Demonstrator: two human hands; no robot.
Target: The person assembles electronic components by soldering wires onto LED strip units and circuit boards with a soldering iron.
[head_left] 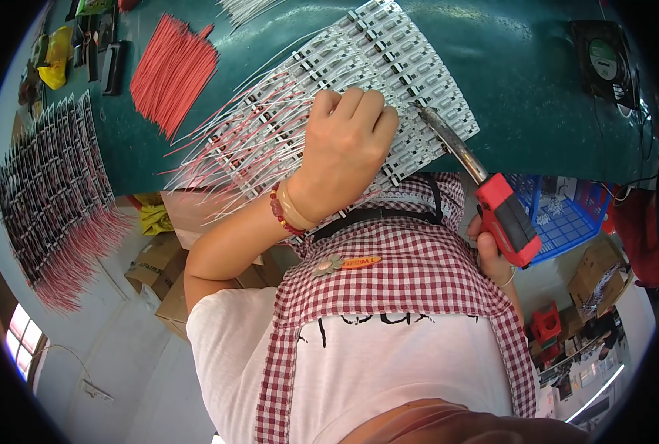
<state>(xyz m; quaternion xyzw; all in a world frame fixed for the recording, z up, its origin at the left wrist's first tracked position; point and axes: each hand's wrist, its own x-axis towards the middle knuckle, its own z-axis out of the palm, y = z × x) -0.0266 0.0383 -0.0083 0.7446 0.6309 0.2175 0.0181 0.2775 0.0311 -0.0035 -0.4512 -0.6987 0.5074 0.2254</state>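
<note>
My left hand (pixel 348 144) is closed above a panel of white circuit boards (pixel 418 70), fingertips curled under; whatever they pinch is hidden. Rows of small black and clear parts cover the panel, which lies tilted on the green table. Thin red and white wires (pixel 263 140) fan out from its left part, beside my left wrist. My right hand (pixel 490 248) grips a red and black soldering gun (pixel 508 222), mostly hidden behind its handle. The gun's metal tip (pixel 436 122) points up and left, over the panel's right part, close to the fingers of my left hand.
A bundle of red wires (pixel 172 72) lies on the green table (pixel 522 66) left of the panel. Farther left hangs a wired panel (pixel 55 192). A black fan-like unit (pixel 603 63) sits at right. Below the table edge is a blue basket (pixel 566 222); cardboard boxes (pixel 159 266) stand lower left.
</note>
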